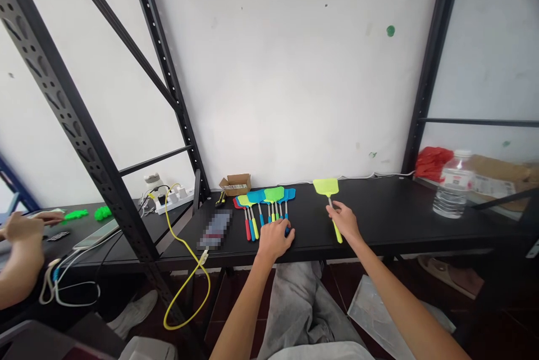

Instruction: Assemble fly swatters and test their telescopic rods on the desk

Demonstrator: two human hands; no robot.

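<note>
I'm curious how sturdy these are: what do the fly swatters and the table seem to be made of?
The yellow fly swatter in the right hand looks like bright matte plastic, its thin shaft probably metal. The bunch under the left hand looks alike. The table seems black laminated board with a dull sheen.

Swatters on my black desk

Yellow-green swatter (328,194) lies flat, head twd wall, handle twd me, my right hand (346,220) on its shaft. Bunch of swatters (265,205), blue/green heads fanned, red/blue/yellow handles, lies just left; my left hand (274,238) rests on handle ends.
</note>
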